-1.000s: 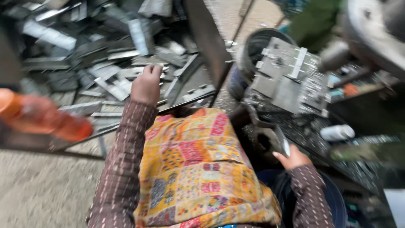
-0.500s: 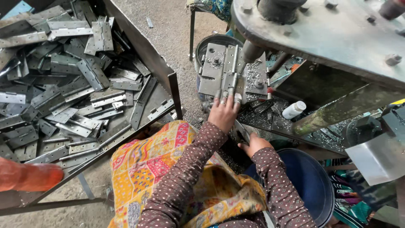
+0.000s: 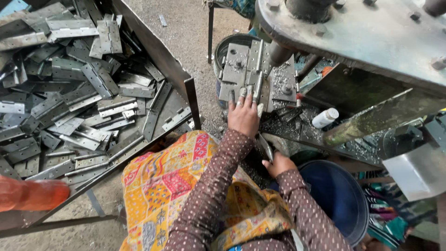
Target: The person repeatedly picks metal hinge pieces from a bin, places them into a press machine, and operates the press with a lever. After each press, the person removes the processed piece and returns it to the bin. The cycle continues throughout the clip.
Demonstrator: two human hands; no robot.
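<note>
The left hand lies flat with its fingers spread on a grey metal hinge that sits on the machine's work plate, at about one o'clock from the middle of the view; the fingertips press on the hinge's near edge and nothing is pinched between them. The right hand is lower, near five o'clock from the left one, curled around the end of a thin metal lever that slants up toward the plate — the fingers are closed on it, though how tightly I cannot tell. Just beside the hinge, at three o'clock, a round steel post rises to the heavy machine head that fills the upper right. Metal shavings litter the bench below the plate, and a small white bottle lies among them at three o'clock from the left hand. A large tray heaped with loose hinges takes up the whole left side, from nine to eleven o'clock. A dark blue bucket stands at four o'clock, just beside the right forearm. A patterned yellow and orange cloth covers the lap at six o'clock — both sleeves are brown with pale dots.
</note>
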